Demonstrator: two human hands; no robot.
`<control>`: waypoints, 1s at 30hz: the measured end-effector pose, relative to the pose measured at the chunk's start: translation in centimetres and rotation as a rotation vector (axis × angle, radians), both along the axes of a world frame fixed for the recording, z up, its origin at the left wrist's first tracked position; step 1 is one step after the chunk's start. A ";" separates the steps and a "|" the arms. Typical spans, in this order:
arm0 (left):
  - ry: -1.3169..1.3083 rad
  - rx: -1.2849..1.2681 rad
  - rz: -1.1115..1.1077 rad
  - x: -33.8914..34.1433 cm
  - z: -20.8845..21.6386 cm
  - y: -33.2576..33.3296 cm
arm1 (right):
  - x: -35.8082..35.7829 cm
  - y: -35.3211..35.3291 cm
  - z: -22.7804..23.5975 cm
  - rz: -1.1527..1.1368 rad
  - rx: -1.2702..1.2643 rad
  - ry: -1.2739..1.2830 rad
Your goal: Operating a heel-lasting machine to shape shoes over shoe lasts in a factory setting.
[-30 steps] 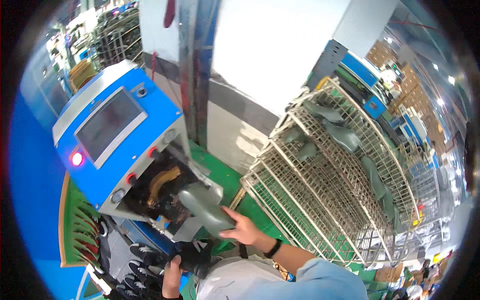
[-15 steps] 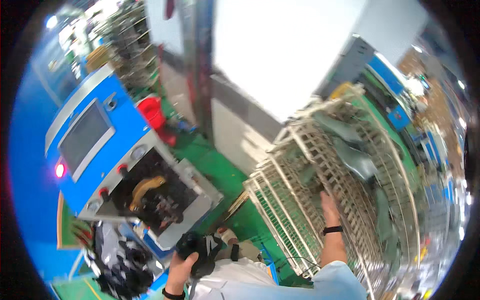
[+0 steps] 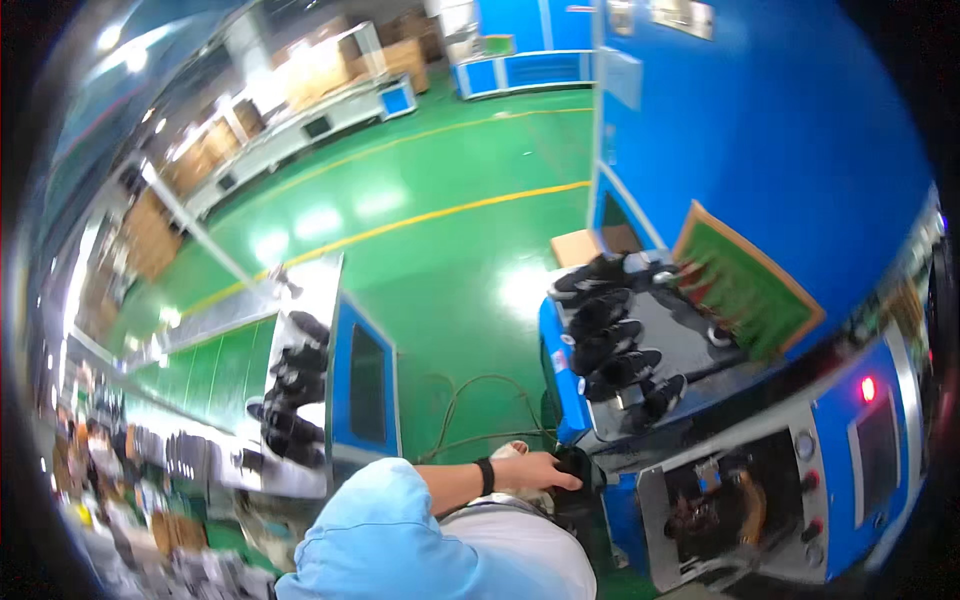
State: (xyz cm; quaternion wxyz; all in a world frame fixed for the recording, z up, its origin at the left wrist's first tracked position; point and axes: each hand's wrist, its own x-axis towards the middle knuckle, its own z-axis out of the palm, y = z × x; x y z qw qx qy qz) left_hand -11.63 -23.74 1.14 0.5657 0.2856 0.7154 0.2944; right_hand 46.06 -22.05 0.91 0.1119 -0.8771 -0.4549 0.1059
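My left hand [image 3: 535, 471], a dark band on its wrist, reaches in from the lower left across my body. Its fingers are closed on a black shoe upper [image 3: 574, 466], dark and partly hidden by the hand. My right hand is out of view. Beside the held upper, to the right, stands a blue and grey machine [image 3: 828, 440] with a dark opening, a screen and a lit red lamp. Past my left hand, a row of black shoes [image 3: 612, 345] lies on a grey-topped bench [image 3: 690, 345].
At left, more black shoes [image 3: 292, 390] sit along a workbench [image 3: 318, 290] with a blue end cabinet [image 3: 365, 375]. A looped hose [image 3: 480, 380] lies on the green floor. A framed green board [image 3: 760, 280] leans against a blue wall [image 3: 750, 130] at the right.
My view has swung far to the left, so the wire rack and my right hand that was reaching into it have left the picture. The machine now appears at the right. My left hand still holds the upper.
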 end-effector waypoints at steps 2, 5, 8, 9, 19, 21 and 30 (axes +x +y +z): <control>0.285 -0.007 0.039 -3.7 -5.8 -5.1 | -5.9 6.2 1.6 0.245 -0.015 -0.019; 0.224 -0.008 0.439 -8.4 -3.4 -10.9 | -14.6 10.2 3.1 0.672 -0.097 -0.042; 0.417 0.132 0.879 -11.9 -2.0 -18.9 | -23.2 13.2 0.4 0.857 0.145 0.289; 0.538 0.234 1.031 -12.8 -2.9 -21.7 | -25.8 13.8 0.1 0.906 0.135 0.294; 1.131 -0.142 1.900 -20.8 -6.3 -41.9 | -51.1 12.4 5.0 1.311 -0.271 0.349; 0.939 -0.403 1.906 -20.1 -9.7 -46.2 | -54.5 11.3 6.1 1.266 -0.378 0.329; 0.601 -0.791 1.260 -24.9 -11.3 -47.7 | -54.4 14.7 0.6 1.376 -0.515 0.215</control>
